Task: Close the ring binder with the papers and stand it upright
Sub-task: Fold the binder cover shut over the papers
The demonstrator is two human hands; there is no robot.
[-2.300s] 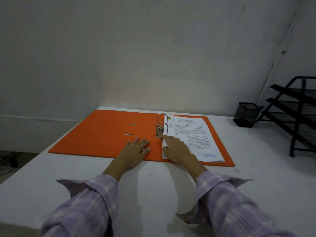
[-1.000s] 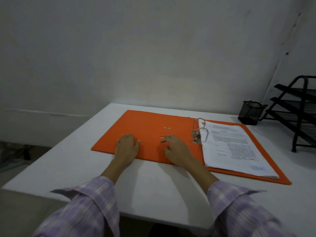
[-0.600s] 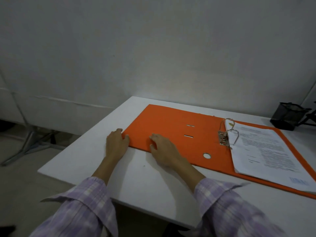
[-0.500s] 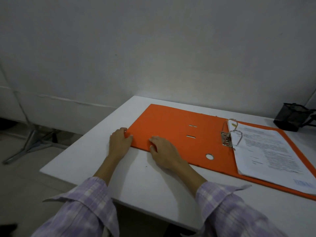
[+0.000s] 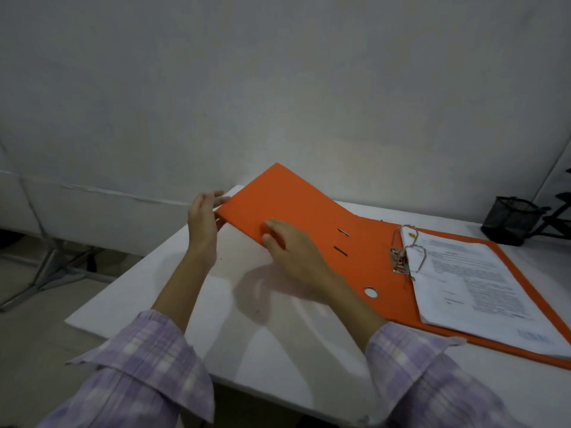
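An orange ring binder (image 5: 364, 254) lies open on the white table (image 5: 234, 341). Its left cover (image 5: 278, 199) is tilted up off the table. My left hand (image 5: 202, 223) grips that cover's left edge, fingers curled around it. My right hand (image 5: 293, 245) holds the cover's near edge, thumb on top. The metal rings (image 5: 408, 251) stand shut at the spine. A stack of printed papers (image 5: 475, 288) sits on the rings and lies flat on the right cover.
A black mesh pen cup (image 5: 509, 220) stands at the back right, next to a black wire rack (image 5: 559, 217) at the frame's edge. A grey wall runs close behind the table. The table's left edge drops to the floor.
Both hands slid from the spine to the left cover's outer edge. The cover, flat half a second ago, now rises off the table in both hands.
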